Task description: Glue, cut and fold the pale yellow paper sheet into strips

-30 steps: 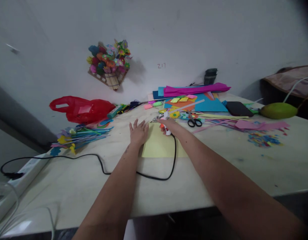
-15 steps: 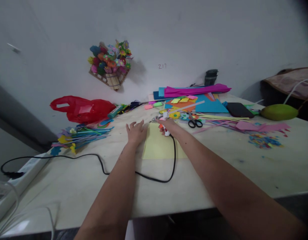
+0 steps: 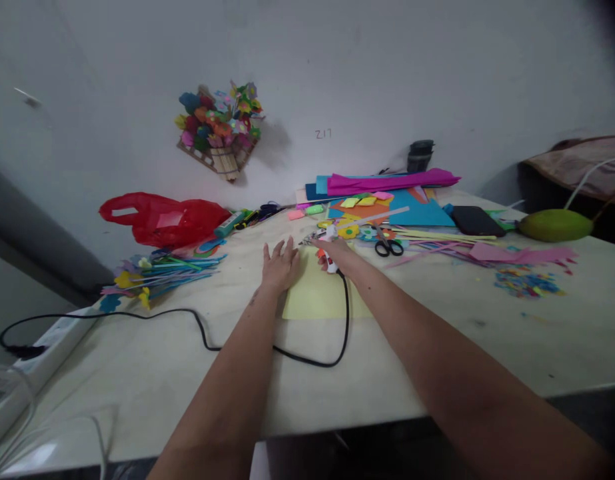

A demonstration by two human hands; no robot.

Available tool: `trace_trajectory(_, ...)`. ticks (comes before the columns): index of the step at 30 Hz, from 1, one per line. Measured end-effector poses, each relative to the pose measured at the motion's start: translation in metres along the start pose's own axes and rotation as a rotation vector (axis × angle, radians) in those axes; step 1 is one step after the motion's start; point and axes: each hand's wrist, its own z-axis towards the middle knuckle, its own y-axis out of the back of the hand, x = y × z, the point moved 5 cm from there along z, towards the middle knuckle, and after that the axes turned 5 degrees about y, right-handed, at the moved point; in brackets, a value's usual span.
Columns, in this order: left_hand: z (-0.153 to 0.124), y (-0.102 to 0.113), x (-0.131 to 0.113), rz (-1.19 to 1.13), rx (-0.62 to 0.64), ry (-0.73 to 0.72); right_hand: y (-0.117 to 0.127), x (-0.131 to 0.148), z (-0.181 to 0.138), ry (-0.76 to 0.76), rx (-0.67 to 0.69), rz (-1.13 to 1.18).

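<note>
My right hand [image 3: 335, 252] is closed around a white glue gun [image 3: 331, 264] with a black cord, held above the yellow sheet [image 3: 314, 297]. The gun's nozzle points left, toward the sheet's far left corner. A clear glue stick [image 3: 374, 218] runs up to the right behind the gun. Flat on the left edge of the yellow sheet rests my left hand [image 3: 281, 265], its fingers spread and nothing in it. Black-handled scissors [image 3: 388, 247] lie to the right of my right hand, beside several paper flowers [image 3: 348, 230].
A red plastic bag [image 3: 172, 220] and stemmed paper flowers [image 3: 157, 273] lie at left. The black cord [image 3: 307, 362] crosses the table to a power strip [image 3: 52, 360]. Coloured sheets [image 3: 422, 210], a phone [image 3: 474, 221], a green mango-like object [image 3: 556, 225] and scraps [image 3: 527, 281] are at right.
My left hand has slid slightly to the right, onto the yellow sheet's left edge. My right hand keeps hold of the glue gun in nearly the same spot.
</note>
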Motion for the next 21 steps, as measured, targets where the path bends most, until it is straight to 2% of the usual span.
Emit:
trace_trajectory(10,-0.006,0.007,-0.013,0.043,-0.081,-0.054,-0.001,0.003,-0.003,0.039,-0.007,0.072)
trace_trajectory(16,-0.003,-0.002,-0.003,0.004,0.077,0.026,-0.003,0.006,-0.005,0.030,0.005,0.022)
trace_trajectory(21,0.003,-0.005,0.010,-0.160,0.113,0.157,-0.006,0.007,-0.004,-0.003,0.013,0.044)
